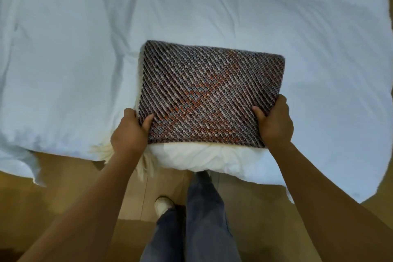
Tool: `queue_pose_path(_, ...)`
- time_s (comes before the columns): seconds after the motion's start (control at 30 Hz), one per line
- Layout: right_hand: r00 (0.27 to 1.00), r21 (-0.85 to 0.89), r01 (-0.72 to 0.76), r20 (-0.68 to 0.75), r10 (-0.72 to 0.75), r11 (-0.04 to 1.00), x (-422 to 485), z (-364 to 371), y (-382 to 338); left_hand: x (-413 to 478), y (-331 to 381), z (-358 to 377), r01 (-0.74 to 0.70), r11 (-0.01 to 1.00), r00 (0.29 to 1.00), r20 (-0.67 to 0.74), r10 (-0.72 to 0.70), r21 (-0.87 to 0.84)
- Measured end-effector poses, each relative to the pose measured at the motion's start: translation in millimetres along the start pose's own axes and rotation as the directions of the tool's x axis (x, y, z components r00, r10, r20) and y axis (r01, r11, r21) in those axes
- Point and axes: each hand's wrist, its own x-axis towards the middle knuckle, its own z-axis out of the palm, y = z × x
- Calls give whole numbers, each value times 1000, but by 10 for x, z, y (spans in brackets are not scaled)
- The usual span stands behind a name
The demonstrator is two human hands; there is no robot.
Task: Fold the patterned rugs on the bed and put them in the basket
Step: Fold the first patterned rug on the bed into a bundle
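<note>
my left hand [129, 132] pinches the near left corner of the folded rug [209, 93], thumb on top and the other fingers tucked out of sight beneath. just below that hand a cream fringe [145, 167] spills out from under the fold and hangs past the edge of the bed [63, 59]. the rug spans the gap between my two hands, a neat striped rectangle over the white bedding at the near edge. i cannot tell whether it is resting there or held just off it. my right hand [274, 123] clamps the near right corner the same way, thumb on top, fingers wrapped under. the basket is not in view, so i judge that carrying the rug to it is the step ahead.

what could go wrong: i hold only the near corners, so the far half may sag and the layers may open as i lift. the loose fringe by my left hand could drag or snag on the bedding. if one hand rises faster than the other, the fold may slide askew. the thick stack could also slip from so shallow a pinch.
</note>
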Motion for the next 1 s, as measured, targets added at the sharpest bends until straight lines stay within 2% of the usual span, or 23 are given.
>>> queue_pose_path(0.07,989,-120,91,-105,-103,989,-71,19,-152,71,241,-82,-26,1000,998,-48,26,15)
queue_pose_path(0.13,955,-166,240,-138,-263,957,-99,45,-399,157,583,-121,-198,980,972,-122,199,20)
queue_pose_path(0.17,930,-168,328,-113,-349,929,-91,85,-546,186,780,-103,-312,949,941,-122,316,52)
queue_pose_path(0.23,861,-191,500,7,-508,845,-53,207,-837,230,1142,0,-491,862,866,-38,498,124)
queue_pose_path(0.3,791,-208,612,168,-588,763,65,366,-1050,349,1333,165,-553,817,832,66,551,163)
queue_pose_path(0.37,744,-251,667,278,-607,702,268,509,-1100,551,1280,330,-549,806,836,129,534,222)
queue_pose_path(0.47,727,-319,687,318,-609,653,556,589,-872,801,1001,518,-464,851,886,115,450,244)
queue_pose_path(0.67,897,-358,438,236,-374,825,723,455,-295,868,881,648,-196,956,981,50,190,218)
queue_pose_path(0.77,944,-348,305,230,-234,887,729,396,-283,893,857,517,-27,982,990,138,0,189)
queue_pose_path(0.83,958,-316,254,211,-193,914,710,378,-412,889,913,400,30,979,980,187,-68,202)
queue_pose_path(0.9,954,-236,285,158,-253,929,515,393,-631,760,1053,292,-38,988,991,131,18,152)
queue_pose_path(0.97,883,-181,465,171,-438,867,129,491,-830,427,1187,279,-226,970,974,28,225,86)
queue_pose_path(1.0,833,-196,549,213,-511,813,-83,562,-860,208,1210,325,-303,950,953,23,302,77)
